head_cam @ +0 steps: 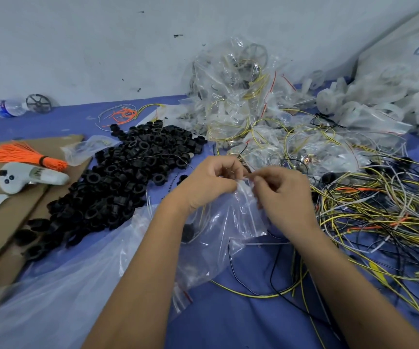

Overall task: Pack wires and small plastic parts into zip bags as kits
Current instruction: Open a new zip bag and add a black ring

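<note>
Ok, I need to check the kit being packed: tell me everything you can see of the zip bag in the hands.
The zip bag is small, clear, thin crinkled plastic. Both hands pinch its top edge, left hand and right hand, so it hangs below them above the blue cloth. A black part and thin wires seem to show through it. Whether the seal is closed cannot be told.

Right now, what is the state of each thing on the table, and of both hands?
left hand: pinches the top edge of the zip bag.
right hand: pinches the same edge from the other side.
zip bag: held up between both hands; open or sealed, cannot tell.
black plastic parts: loose, heaped in a pile.
loose wires: tangled, unpacked.
packed bags: filled, piled by the wall.
orange ties: bundled, lying on cardboard.
</note>
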`<state>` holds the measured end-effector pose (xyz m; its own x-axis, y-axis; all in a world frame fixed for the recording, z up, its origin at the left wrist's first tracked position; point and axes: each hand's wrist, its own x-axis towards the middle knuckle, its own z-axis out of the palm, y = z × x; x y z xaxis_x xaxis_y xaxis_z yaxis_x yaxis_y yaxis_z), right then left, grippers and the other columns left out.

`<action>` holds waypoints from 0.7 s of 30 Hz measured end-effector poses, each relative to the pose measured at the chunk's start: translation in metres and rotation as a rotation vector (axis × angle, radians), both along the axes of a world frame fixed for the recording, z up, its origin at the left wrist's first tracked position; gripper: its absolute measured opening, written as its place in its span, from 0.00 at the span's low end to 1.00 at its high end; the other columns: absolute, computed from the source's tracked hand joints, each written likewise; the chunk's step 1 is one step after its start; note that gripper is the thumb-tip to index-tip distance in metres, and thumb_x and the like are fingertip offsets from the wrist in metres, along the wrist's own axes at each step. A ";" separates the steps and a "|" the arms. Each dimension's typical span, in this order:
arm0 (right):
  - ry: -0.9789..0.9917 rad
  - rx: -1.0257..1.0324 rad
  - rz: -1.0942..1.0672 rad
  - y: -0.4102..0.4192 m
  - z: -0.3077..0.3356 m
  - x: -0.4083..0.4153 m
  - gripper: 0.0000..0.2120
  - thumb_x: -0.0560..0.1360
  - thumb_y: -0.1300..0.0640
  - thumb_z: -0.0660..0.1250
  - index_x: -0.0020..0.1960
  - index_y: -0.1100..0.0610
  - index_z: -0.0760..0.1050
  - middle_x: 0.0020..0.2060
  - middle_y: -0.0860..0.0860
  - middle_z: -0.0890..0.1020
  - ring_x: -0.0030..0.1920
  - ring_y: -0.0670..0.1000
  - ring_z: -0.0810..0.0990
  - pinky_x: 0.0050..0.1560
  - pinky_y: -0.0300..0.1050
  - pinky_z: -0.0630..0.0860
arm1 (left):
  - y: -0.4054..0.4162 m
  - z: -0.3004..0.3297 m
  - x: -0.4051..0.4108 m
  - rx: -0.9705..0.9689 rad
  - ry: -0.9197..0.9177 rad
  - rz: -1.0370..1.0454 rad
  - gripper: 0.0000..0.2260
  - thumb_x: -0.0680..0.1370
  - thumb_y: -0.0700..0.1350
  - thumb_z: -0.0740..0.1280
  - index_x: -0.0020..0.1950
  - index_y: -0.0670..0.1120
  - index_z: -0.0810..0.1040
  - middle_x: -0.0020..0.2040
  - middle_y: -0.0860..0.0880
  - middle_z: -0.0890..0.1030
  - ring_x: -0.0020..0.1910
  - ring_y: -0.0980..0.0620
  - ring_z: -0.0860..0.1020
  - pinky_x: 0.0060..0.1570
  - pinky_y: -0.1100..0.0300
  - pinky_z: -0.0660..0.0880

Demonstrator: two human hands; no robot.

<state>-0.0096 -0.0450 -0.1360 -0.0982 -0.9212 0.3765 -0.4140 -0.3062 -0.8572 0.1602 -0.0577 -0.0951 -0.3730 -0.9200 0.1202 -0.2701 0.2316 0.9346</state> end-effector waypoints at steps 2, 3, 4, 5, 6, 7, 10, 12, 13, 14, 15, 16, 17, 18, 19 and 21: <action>0.241 -0.113 -0.198 -0.002 -0.001 -0.008 0.07 0.77 0.59 0.68 0.48 0.52 0.84 0.39 0.49 0.85 0.42 0.54 0.83 0.45 0.50 0.78 | -0.002 -0.006 -0.001 0.015 -0.047 -0.017 0.05 0.64 0.36 0.63 0.38 0.44 0.75 0.51 0.27 0.79 0.50 0.45 0.76 0.49 0.53 0.69; 0.371 -0.163 -0.242 -0.004 -0.002 -0.011 0.07 0.77 0.58 0.68 0.49 0.51 0.84 0.44 0.49 0.84 0.48 0.56 0.80 0.49 0.49 0.75 | -0.002 -0.009 -0.002 0.030 -0.073 -0.035 0.05 0.64 0.36 0.63 0.38 0.43 0.76 0.49 0.29 0.80 0.48 0.45 0.76 0.48 0.54 0.70; 0.485 -0.179 -0.243 -0.007 -0.004 -0.013 0.07 0.77 0.57 0.68 0.51 0.50 0.84 0.50 0.51 0.82 0.54 0.59 0.76 0.53 0.50 0.72 | -0.003 -0.011 -0.004 0.043 -0.100 -0.055 0.06 0.64 0.37 0.63 0.39 0.42 0.76 0.45 0.32 0.81 0.44 0.46 0.75 0.45 0.56 0.70; 0.590 -0.164 -0.217 -0.009 -0.008 -0.014 0.09 0.77 0.56 0.68 0.55 0.48 0.83 0.57 0.54 0.79 0.61 0.61 0.71 0.57 0.52 0.69 | -0.003 -0.013 -0.006 0.051 -0.126 -0.075 0.07 0.64 0.37 0.63 0.39 0.41 0.77 0.41 0.38 0.80 0.40 0.47 0.73 0.41 0.59 0.70; 0.690 -0.119 -0.176 -0.009 -0.011 -0.013 0.12 0.77 0.55 0.68 0.59 0.46 0.82 0.64 0.56 0.75 0.66 0.62 0.66 0.62 0.55 0.67 | -0.003 -0.014 -0.009 0.052 -0.148 -0.091 0.08 0.64 0.37 0.63 0.40 0.41 0.78 0.37 0.43 0.79 0.38 0.48 0.72 0.38 0.61 0.69; 0.782 -0.050 -0.136 -0.009 -0.015 -0.012 0.14 0.77 0.54 0.67 0.62 0.43 0.80 0.70 0.56 0.70 0.70 0.63 0.62 0.65 0.59 0.64 | -0.002 -0.014 -0.011 0.053 -0.163 -0.101 0.08 0.63 0.37 0.63 0.40 0.42 0.78 0.36 0.43 0.78 0.37 0.49 0.71 0.36 0.62 0.68; 0.877 0.050 -0.088 -0.010 -0.022 -0.010 0.19 0.79 0.54 0.62 0.70 0.45 0.72 0.76 0.50 0.64 0.76 0.59 0.55 0.70 0.62 0.55 | -0.002 -0.014 -0.011 0.052 -0.182 -0.093 0.08 0.64 0.37 0.62 0.40 0.42 0.79 0.38 0.36 0.77 0.37 0.48 0.70 0.36 0.61 0.68; 0.738 0.016 -0.126 -0.012 -0.020 -0.009 0.21 0.81 0.55 0.62 0.73 0.50 0.69 0.75 0.48 0.67 0.75 0.57 0.58 0.69 0.60 0.56 | -0.003 -0.013 -0.008 0.045 -0.196 -0.079 0.09 0.64 0.37 0.63 0.40 0.43 0.79 0.39 0.35 0.77 0.38 0.47 0.71 0.37 0.60 0.68; 0.627 -0.011 -0.141 -0.012 -0.017 -0.009 0.21 0.81 0.55 0.62 0.74 0.52 0.70 0.74 0.47 0.70 0.73 0.57 0.61 0.69 0.60 0.58 | -0.004 -0.013 -0.007 0.041 -0.206 -0.071 0.09 0.64 0.38 0.63 0.40 0.43 0.79 0.40 0.32 0.78 0.38 0.47 0.71 0.39 0.58 0.68; 0.483 -0.040 -0.136 -0.012 -0.013 -0.009 0.20 0.81 0.56 0.63 0.73 0.54 0.72 0.72 0.47 0.72 0.72 0.56 0.64 0.69 0.60 0.63 | -0.004 -0.013 -0.006 0.036 -0.219 -0.063 0.09 0.64 0.38 0.63 0.40 0.44 0.80 0.41 0.31 0.78 0.39 0.46 0.72 0.40 0.57 0.68; 0.298 -0.072 -0.116 -0.013 -0.010 -0.011 0.18 0.82 0.57 0.63 0.71 0.55 0.74 0.69 0.47 0.74 0.71 0.55 0.68 0.68 0.60 0.68 | -0.004 -0.013 -0.005 0.033 -0.229 -0.057 0.09 0.64 0.39 0.63 0.40 0.44 0.80 0.41 0.33 0.78 0.38 0.46 0.72 0.41 0.57 0.68; 0.089 -0.094 -0.099 -0.012 -0.007 -0.012 0.17 0.82 0.58 0.64 0.70 0.55 0.76 0.67 0.45 0.75 0.70 0.51 0.70 0.67 0.57 0.73 | -0.004 -0.013 -0.004 0.032 -0.237 -0.052 0.09 0.64 0.39 0.63 0.40 0.45 0.81 0.40 0.35 0.78 0.38 0.46 0.72 0.41 0.57 0.68; -0.106 -0.102 -0.094 -0.010 -0.003 -0.013 0.16 0.81 0.59 0.65 0.68 0.54 0.78 0.67 0.45 0.76 0.70 0.47 0.73 0.66 0.53 0.75 | -0.004 -0.013 -0.004 0.031 -0.241 -0.048 0.09 0.64 0.40 0.63 0.39 0.47 0.81 0.39 0.36 0.78 0.38 0.47 0.72 0.41 0.58 0.68; -0.272 -0.102 -0.091 -0.009 0.001 -0.014 0.15 0.80 0.61 0.67 0.66 0.53 0.80 0.65 0.46 0.78 0.68 0.46 0.75 0.64 0.49 0.77 | -0.005 -0.013 -0.003 0.027 -0.244 -0.044 0.09 0.65 0.40 0.63 0.39 0.47 0.81 0.40 0.35 0.78 0.38 0.47 0.72 0.41 0.58 0.68; -0.412 -0.096 -0.073 -0.009 0.005 -0.016 0.15 0.79 0.62 0.69 0.65 0.53 0.81 0.63 0.48 0.81 0.66 0.47 0.78 0.62 0.48 0.79 | -0.005 -0.014 -0.002 0.021 -0.246 -0.042 0.09 0.65 0.40 0.63 0.39 0.48 0.81 0.41 0.33 0.79 0.39 0.46 0.72 0.41 0.57 0.69; -0.652 -0.067 -0.017 -0.008 0.010 -0.018 0.16 0.75 0.66 0.72 0.61 0.55 0.81 0.56 0.53 0.85 0.59 0.53 0.83 0.58 0.51 0.81 | -0.007 -0.015 -0.002 0.002 -0.240 -0.029 0.09 0.67 0.40 0.64 0.41 0.49 0.82 0.45 0.32 0.80 0.40 0.41 0.74 0.42 0.54 0.71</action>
